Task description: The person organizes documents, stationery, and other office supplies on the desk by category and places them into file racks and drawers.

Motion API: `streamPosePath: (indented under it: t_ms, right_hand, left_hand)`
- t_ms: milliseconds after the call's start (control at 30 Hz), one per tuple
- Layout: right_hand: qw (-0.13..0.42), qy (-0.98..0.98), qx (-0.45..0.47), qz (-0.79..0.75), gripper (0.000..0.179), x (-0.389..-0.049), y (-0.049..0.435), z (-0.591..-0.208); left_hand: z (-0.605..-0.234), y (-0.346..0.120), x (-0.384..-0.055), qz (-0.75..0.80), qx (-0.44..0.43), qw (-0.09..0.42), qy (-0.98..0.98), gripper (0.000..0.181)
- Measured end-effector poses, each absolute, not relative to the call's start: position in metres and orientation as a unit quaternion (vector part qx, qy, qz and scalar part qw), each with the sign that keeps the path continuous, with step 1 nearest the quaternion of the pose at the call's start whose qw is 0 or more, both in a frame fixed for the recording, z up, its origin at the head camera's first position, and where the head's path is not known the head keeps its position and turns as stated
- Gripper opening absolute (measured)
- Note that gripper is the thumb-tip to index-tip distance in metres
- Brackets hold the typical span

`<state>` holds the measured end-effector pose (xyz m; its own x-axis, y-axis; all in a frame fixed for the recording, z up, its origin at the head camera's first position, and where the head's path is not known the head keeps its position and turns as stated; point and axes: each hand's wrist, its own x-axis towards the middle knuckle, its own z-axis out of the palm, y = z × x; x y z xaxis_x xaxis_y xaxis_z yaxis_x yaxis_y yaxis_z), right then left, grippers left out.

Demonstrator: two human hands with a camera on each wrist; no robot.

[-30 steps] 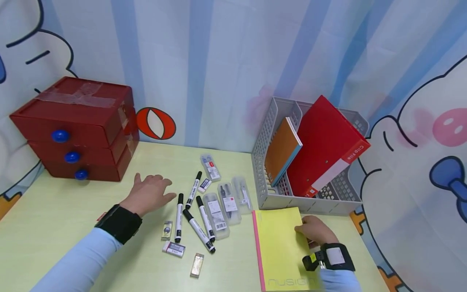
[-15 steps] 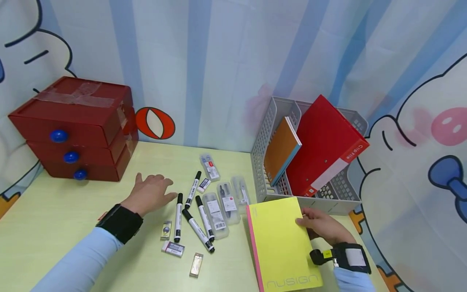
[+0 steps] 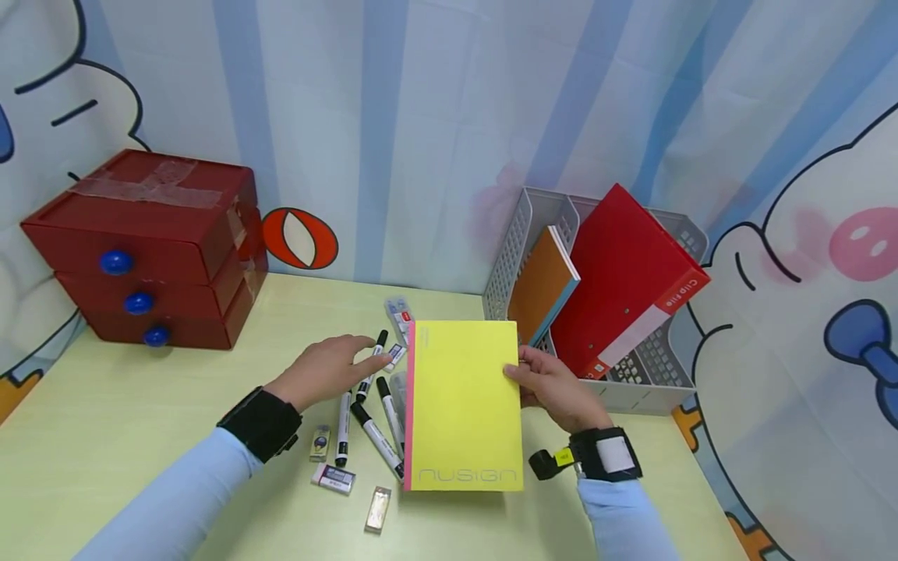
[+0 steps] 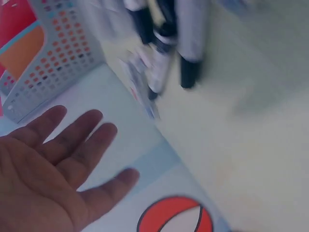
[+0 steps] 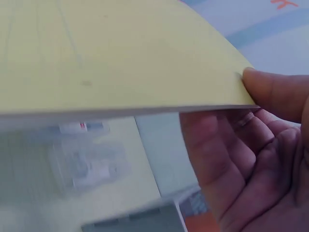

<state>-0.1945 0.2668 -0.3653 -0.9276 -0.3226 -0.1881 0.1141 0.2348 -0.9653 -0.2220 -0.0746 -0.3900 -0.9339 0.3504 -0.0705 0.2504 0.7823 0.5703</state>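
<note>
My right hand (image 3: pixel 561 388) pinches the right edge of a yellow notebook (image 3: pixel 464 405) with a pink spine, thumb on the cover and fingers beneath, as the right wrist view also shows. The notebook is lifted over the table and covers part of the clear cases. To its left, my left hand (image 3: pixel 326 370) hovers over the markers (image 3: pixel 379 436) with its fingers extended and holds nothing. In the left wrist view its fingers (image 4: pixel 79 145) are spread, apart from the markers. Several erasers, among them a white one (image 3: pixel 334 478), lie near the markers.
A grey file rack (image 3: pixel 631 396) at the back right holds a red clip file (image 3: pixel 624 288) and an orange-brown notebook (image 3: pixel 540 284). A dark red drawer box (image 3: pixel 147 249) with blue knobs stands at the back left. A patterned curtain (image 3: pixel 435 140) hangs behind.
My right hand has raised the yellow notebook off the table and carried it left, over the clear cases. My left hand has shifted right, toward the notebook.
</note>
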Motion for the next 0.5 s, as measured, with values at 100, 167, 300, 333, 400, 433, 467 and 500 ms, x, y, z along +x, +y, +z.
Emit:
streamPosePath:
  t_ms: [100,167,300,333,400,433,467,500]
  right_hand:
    - [0.185,0.748,-0.086,-0.631,0.049,-0.199,0.251,-0.362]
    - [0.189,0.745,-0.098,-0.632,0.049,-0.202,0.242,-0.362]
    - [0.186,0.753,-0.099,-0.623,0.043,-0.205,0.230,-0.363]
    - [0.181,0.759,-0.096,-0.618,0.043,-0.206,0.227,-0.363]
    - [0.170,0.770,-0.087,-0.609,0.040,-0.206,0.223,-0.363]
    - [0.164,0.775,-0.080,-0.604,0.038,-0.206,0.221,-0.363]
    - [0.157,0.783,-0.075,-0.597,0.037,-0.206,0.219,-0.363]
    - [0.150,0.790,-0.071,-0.590,0.037,-0.206,0.216,-0.363]
  left_hand:
    - [-0.386,-0.073,-0.224,0.419,0.166,0.135,0.883,0.070]
    - [-0.384,-0.074,-0.225,0.489,0.173,0.158,0.840,0.066]
    - [-0.377,-0.077,-0.225,0.564,0.182,0.186,0.784,0.053]
    - [-0.376,-0.078,-0.225,0.571,0.182,0.189,0.778,0.051]
    - [-0.374,-0.080,-0.224,0.580,0.180,0.196,0.770,0.049]
    - [-0.373,-0.081,-0.224,0.580,0.180,0.197,0.770,0.048]
    - [-0.373,-0.081,-0.223,0.579,0.180,0.197,0.770,0.048]
    - [-0.373,-0.081,-0.223,0.579,0.178,0.198,0.771,0.047]
